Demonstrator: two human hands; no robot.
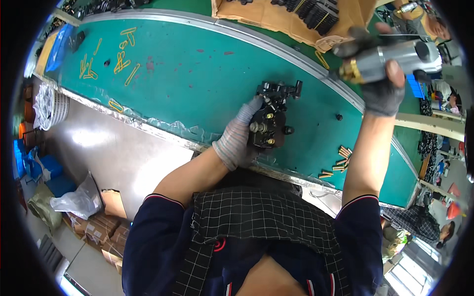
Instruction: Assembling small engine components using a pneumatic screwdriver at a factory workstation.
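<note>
My left hand (234, 140), in a pale striped glove, is closed around the left side of a black metal mechanism (273, 132). This mechanism rests on or just above the green work surface (190, 79), with brass-coloured fittings and a round metal stud on its upper face. To the right and farther off, my right hand (384, 96), in a dark glove with bare fingertips, grips a silver power driver (400, 60) with a brass-coloured nose. The driver is raised, its nose pointing left, apart from the mechanism. Motion blurs its tip and part of the hand.
Several brass-coloured pins (340, 164) lie near the right front edge. A small black part (338, 117) sits beyond them. Yellow rubber bands (121, 61) are scattered at the left. A cardboard box (296, 22) of black parts stands beyond the metal rail (276, 37). Other people are at the far right.
</note>
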